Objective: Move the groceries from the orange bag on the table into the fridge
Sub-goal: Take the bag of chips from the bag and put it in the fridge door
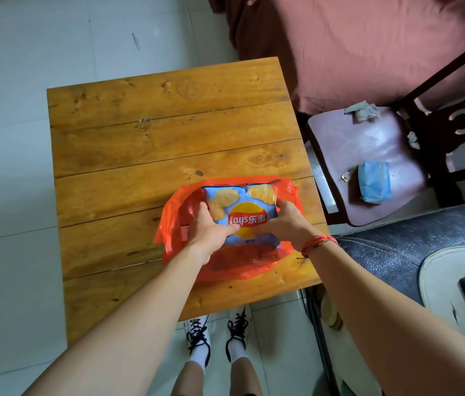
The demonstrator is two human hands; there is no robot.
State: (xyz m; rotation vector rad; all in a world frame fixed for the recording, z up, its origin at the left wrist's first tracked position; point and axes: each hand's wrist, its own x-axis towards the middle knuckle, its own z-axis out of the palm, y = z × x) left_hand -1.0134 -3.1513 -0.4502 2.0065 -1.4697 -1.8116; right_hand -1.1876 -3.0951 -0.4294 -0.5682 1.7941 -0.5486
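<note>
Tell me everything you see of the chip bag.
The chip bag is light blue glossy plastic, printed with potato chips and a red Lay's logo on a yellow circle. It looks puffed and unopened. It is front up in the open orange bag on the table. The left hand grips its left side, the right hand its right.

A square wooden table (168, 132) of broad, knotty, honey-coloured planks stands on pale floor tiles (11, 167). An orange plastic bag (225, 267) lies directly on the table, toward the table's near right corner, its mouth spread open and its crumpled edges resting on the planks.
</note>
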